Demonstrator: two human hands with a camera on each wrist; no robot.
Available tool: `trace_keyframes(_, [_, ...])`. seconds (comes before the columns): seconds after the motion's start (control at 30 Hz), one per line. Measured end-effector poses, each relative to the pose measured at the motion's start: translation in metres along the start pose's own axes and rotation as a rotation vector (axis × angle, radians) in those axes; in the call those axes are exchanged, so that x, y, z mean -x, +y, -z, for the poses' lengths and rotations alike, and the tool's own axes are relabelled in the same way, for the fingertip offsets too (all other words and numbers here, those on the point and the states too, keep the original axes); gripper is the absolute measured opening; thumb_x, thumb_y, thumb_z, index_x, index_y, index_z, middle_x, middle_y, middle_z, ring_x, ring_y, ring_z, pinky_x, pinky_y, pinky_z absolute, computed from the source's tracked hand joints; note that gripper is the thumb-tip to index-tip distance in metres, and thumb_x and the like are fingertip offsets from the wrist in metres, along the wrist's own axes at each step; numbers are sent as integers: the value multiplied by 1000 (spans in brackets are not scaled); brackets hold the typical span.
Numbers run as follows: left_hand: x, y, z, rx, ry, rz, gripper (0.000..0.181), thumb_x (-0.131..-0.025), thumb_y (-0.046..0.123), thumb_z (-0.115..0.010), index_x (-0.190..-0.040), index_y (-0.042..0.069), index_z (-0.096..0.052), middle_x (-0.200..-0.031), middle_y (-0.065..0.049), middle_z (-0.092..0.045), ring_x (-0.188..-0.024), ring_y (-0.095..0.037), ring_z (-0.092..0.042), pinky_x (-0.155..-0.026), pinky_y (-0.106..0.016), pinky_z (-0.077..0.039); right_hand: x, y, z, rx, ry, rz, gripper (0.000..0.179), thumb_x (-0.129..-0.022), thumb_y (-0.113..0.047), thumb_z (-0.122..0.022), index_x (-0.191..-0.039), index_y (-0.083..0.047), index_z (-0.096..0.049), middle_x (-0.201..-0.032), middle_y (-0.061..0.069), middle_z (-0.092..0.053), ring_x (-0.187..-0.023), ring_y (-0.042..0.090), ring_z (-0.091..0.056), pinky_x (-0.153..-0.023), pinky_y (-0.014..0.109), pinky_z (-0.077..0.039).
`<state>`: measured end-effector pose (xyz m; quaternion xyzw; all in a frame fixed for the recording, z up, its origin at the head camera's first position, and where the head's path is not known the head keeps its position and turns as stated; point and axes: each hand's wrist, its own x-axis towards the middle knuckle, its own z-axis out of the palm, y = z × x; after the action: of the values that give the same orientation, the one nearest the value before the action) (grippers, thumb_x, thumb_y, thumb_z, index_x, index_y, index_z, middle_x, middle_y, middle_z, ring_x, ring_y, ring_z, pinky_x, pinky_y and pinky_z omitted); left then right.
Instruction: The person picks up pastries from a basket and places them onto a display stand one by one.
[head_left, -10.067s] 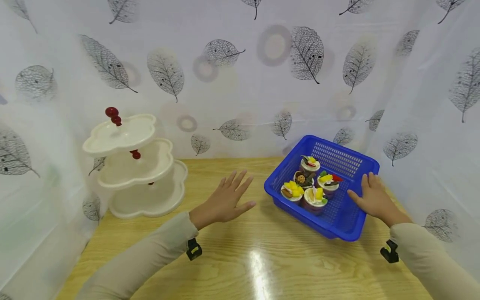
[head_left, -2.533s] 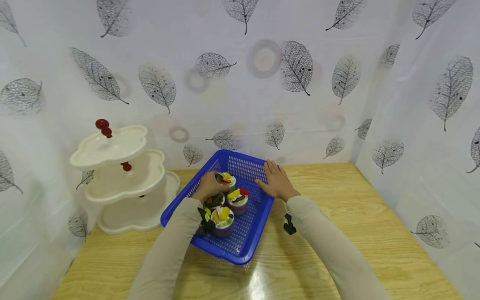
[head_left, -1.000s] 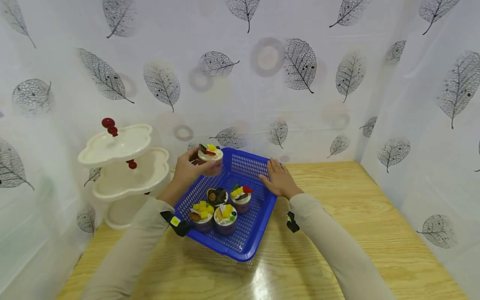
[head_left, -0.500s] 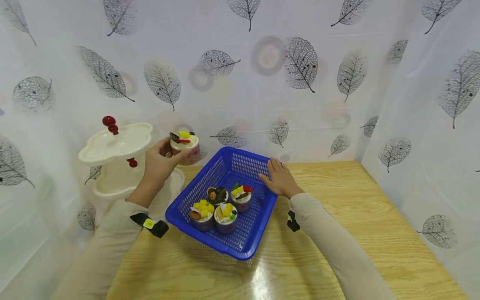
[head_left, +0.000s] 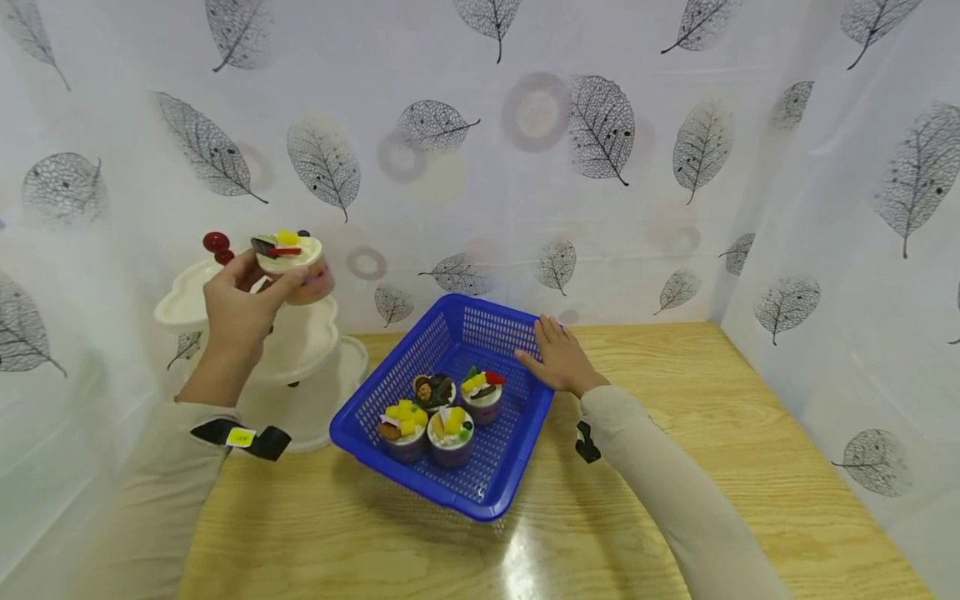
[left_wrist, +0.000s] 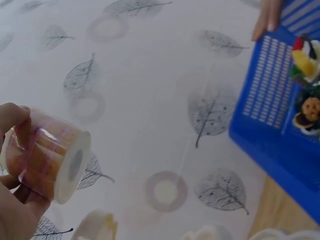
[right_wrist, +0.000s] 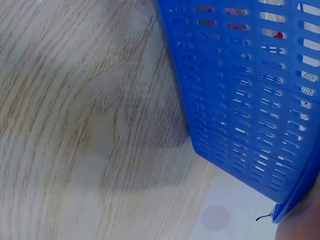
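In the head view my left hand (head_left: 240, 312) holds a dessert cup (head_left: 300, 271) between thumb and fingers. White cream, a yellow piece, a red strip and a dark piece top the cup. It hangs in front of the three-tiered white stand (head_left: 296, 346), overlapping the top tier. The left wrist view shows the cup's clear wrapped side and pale base. My right hand (head_left: 561, 358) rests with straight fingers on the right rim of a blue plastic basket (head_left: 408, 479). Inside the basket stand several more dessert cups, one heaped with yellow cubes (head_left: 405, 429), another dark-topped (head_left: 435, 390).
The wooden table (head_left: 637, 508) carries both basket and stand, the stand at the back left. A red knob (head_left: 216, 242) tops the stand. Behind and at the sides hangs a white curtain (head_left: 480, 192) with leaf prints.
The basket was earlier drawn left from the table's right side, with my right hand at its rim. My left hand lifted a dessert cup out of it and carried it leftward to the stand.
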<state>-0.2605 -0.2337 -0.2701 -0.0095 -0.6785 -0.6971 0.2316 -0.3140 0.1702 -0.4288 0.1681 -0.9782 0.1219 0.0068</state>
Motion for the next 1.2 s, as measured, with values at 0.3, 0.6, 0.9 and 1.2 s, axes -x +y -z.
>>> trace_keyframes(0.3, [-17, 6, 23, 13, 151, 22, 65, -69, 8, -86, -128, 4, -60, -103, 4, -62, -100, -9, -56, -79, -9, -47, -2, 2, 0, -7, -9, -2, 82, -99, -54, -33, -149, 7, -13, -157, 24, -7, -146, 37, -7, -118, 50, -6])
trace_keyframes(0.6, [-30, -3, 37, -31, 245, 122, 69, -66, 16, -89, -129, 7, -61, -102, 9, -64, -95, -5, -56, -78, -9, -45, 2, 3, 0, -50, 13, 37, 91, -96, -64, -26, -148, 9, -14, -157, 27, -9, -145, 40, -7, -117, 52, -7])
trace_keyframes(0.9, [-36, -10, 43, -107, 236, 174, 72, -66, 19, -89, -130, 5, -59, -91, 13, -62, -86, -2, -55, -69, -6, -46, -3, 5, -3, -6, -27, 6, 81, -99, -53, -36, -150, 6, -12, -158, 23, -6, -146, 36, -5, -118, 51, -7])
trace_keyframes(1.2, [-38, -12, 45, -288, 104, 238, 80, -72, 32, -83, -139, 4, -49, -98, 13, -59, -91, 2, -54, -70, -3, -46, -2, 6, -1, -13, -26, 10, 81, -99, -52, -35, -150, 7, -11, -158, 24, -6, -146, 37, -4, -118, 51, -6])
